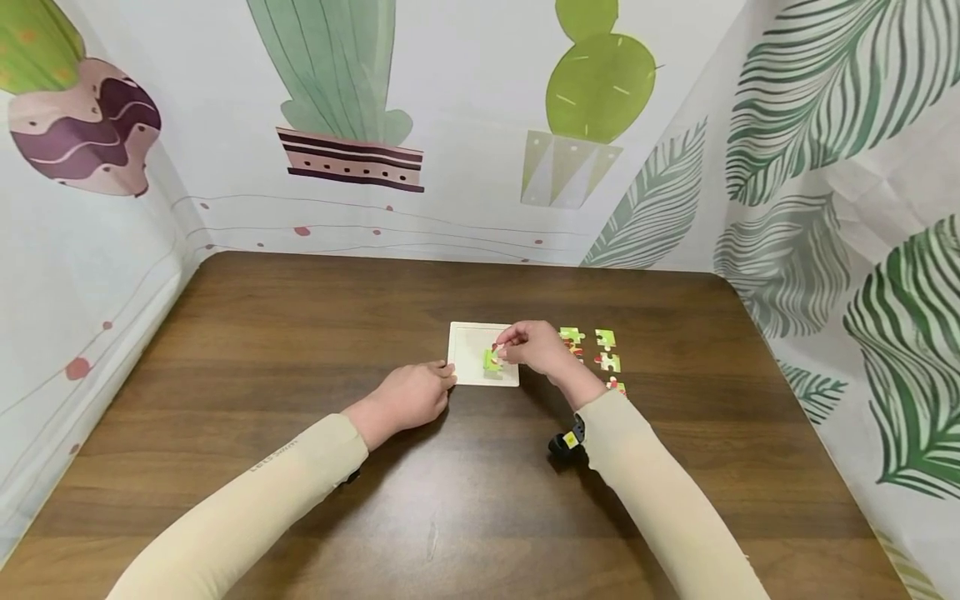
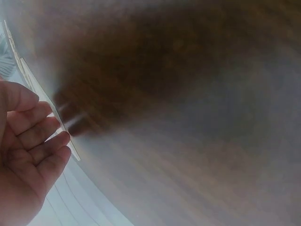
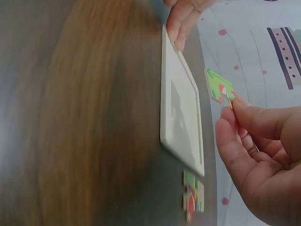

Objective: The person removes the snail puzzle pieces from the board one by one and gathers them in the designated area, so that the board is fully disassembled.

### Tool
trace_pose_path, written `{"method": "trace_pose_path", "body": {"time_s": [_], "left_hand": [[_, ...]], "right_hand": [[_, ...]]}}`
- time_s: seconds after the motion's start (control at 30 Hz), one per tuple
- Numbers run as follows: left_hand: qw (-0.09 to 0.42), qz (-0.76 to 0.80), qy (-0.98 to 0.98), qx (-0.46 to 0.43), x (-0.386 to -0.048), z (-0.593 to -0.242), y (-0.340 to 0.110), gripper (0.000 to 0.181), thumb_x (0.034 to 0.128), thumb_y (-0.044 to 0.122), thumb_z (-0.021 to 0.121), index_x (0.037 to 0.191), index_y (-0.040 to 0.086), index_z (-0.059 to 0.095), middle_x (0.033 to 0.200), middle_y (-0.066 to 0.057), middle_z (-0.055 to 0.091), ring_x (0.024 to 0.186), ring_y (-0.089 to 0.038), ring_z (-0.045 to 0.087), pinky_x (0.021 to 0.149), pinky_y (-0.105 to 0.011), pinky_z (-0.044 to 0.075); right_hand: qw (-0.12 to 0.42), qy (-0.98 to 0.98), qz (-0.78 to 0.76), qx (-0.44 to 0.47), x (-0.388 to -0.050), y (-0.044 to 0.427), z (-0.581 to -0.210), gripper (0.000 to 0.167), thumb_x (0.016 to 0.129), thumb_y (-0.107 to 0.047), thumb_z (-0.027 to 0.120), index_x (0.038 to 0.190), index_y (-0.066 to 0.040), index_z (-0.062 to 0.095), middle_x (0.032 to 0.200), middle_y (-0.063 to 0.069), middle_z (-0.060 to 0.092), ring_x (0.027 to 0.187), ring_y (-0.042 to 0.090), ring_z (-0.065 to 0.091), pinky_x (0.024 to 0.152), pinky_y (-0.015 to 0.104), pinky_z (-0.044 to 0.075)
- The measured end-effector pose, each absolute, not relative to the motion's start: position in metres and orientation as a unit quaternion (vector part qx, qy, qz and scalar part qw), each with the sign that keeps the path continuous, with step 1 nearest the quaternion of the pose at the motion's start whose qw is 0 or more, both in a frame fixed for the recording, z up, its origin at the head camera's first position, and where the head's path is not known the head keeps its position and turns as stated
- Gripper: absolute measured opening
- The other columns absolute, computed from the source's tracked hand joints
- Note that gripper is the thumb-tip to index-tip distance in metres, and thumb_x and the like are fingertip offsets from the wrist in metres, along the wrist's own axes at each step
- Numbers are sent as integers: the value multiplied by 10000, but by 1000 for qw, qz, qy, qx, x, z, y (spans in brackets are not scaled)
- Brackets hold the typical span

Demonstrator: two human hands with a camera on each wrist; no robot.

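My right hand [image 1: 536, 346] pinches a green jigsaw piece [image 1: 491, 360] with a bit of red and white, between thumb and fingertips. In the right wrist view the piece [image 3: 216, 84] hangs above the pale puzzle tray [image 3: 181, 110], apart from it and tilted. The tray [image 1: 465, 358] lies flat with a raised rim, its visible inside bare, a shadow falling on it. My left hand [image 1: 412, 393] holds the tray's near left edge; the left wrist view shows its bent fingers [image 2: 40, 136] against that edge.
Several loose jigsaw pieces, such as a green one [image 1: 605, 337] and a green-and-white one [image 1: 610, 362], lie right of the tray, partly behind my right hand. The brown wooden table [image 1: 337, 325] meets a patterned cloth [image 1: 472, 192] at the back and sides.
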State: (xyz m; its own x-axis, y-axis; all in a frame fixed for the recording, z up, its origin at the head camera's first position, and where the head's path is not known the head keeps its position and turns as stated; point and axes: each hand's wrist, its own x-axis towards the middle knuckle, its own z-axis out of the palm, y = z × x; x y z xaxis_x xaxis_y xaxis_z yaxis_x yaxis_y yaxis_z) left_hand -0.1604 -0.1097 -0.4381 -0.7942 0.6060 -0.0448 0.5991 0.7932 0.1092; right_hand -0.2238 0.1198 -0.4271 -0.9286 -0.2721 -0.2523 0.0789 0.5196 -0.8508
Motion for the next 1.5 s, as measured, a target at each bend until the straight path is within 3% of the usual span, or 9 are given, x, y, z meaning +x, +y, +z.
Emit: {"method": "trace_pose_path", "body": {"time_s": [0.5,0.7,1.03,1.27,1.5], "left_hand": [[46,46,947,316,-160,-439,-110,344,982,120,573,1285,23,706,1378,-152,679,1312,-303,644,1020,-449,564],[40,47,946,318,-160,-439,-110,344,978,119,577,1281,20,708,1373,-156,682,1307,-305,647,1034,-440,556],[40,52,948,312,-159,-441,-110,348,984,123,571,1291,29,705,1383,-151,676,1313,-297,644,1032,-441,557],[42,52,948,312,-159,-441,-110,343,987,127,574,1288,33,707,1381,-149,678,1315,-303,641,1031,-449,557],[48,67,948,307,-159,-441,-110,343,991,132,574,1291,28,706,1387,-153,673,1323,-311,634,1042,-459,550]], "right_hand": [[220,850,-476,-54,-220,155,-425,193,933,18,686,1107,102,678,949,94,699,759,68,636,796,251,611],[229,855,-462,-55,-220,163,-429,184,926,15,691,1090,97,675,907,55,673,757,71,624,772,236,599],[242,863,-440,-60,-218,172,-434,141,932,4,688,1048,81,670,938,128,731,740,75,657,722,234,598],[247,856,-450,-56,-218,176,-438,135,919,25,688,1027,103,666,896,105,725,717,62,654,700,220,598],[224,880,-414,-68,-219,178,-440,105,896,-5,720,964,70,691,839,103,734,673,53,622,659,224,571]]}}
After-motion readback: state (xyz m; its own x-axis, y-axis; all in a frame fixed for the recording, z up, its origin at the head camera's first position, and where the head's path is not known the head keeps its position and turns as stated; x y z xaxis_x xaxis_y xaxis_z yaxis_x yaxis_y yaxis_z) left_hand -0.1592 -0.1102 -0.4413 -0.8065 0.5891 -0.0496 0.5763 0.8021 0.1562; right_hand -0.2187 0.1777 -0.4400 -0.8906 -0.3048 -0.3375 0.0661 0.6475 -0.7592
